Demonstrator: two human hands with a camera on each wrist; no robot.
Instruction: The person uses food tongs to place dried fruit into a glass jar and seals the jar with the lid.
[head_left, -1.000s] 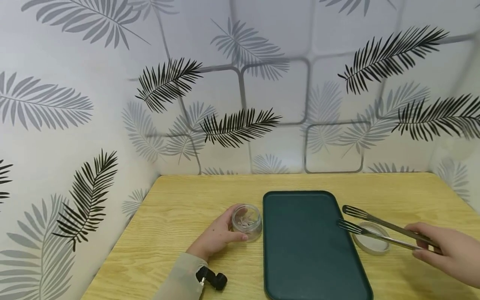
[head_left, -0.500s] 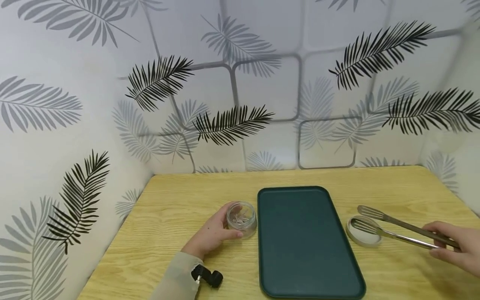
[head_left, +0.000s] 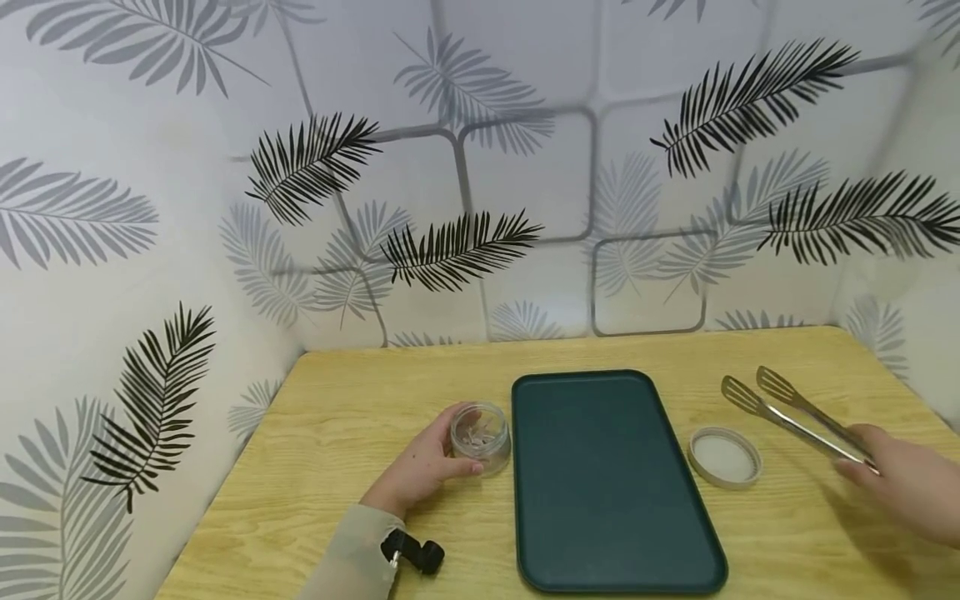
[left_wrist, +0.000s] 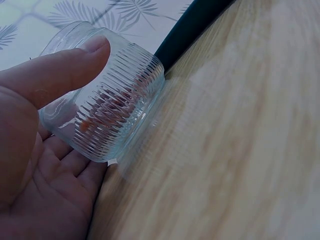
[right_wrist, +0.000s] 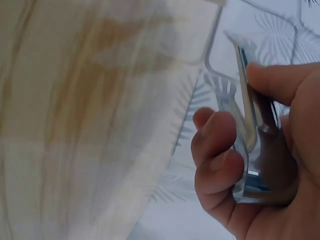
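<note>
My left hand (head_left: 427, 462) holds a small clear glass jar (head_left: 483, 450), its mouth uncovered. In the left wrist view the thumb lies across the near side of the ribbed jar (left_wrist: 112, 102), with the fingers round the other side. Small reddish-brown bits show through the glass. Over at the right, my right hand (head_left: 911, 483) grips metal tongs (head_left: 795, 427) by the handle end, their two slotted tips apart with nothing between them. The right wrist view shows the tongs' bent end (right_wrist: 270, 175) inside the curled fingers.
A dark green rectangular tray (head_left: 615, 492) lies in the middle of the wooden table (head_left: 300, 500), just right of the jar. Beside its right edge sits a round lid (head_left: 725, 457). A wall with leaf patterns (head_left: 525, 275) stands behind the table.
The tongs have moved right and away from me, from over the lid and tray edge to beyond the lid. The left hand stays on the jar. The head view has shifted slightly.
</note>
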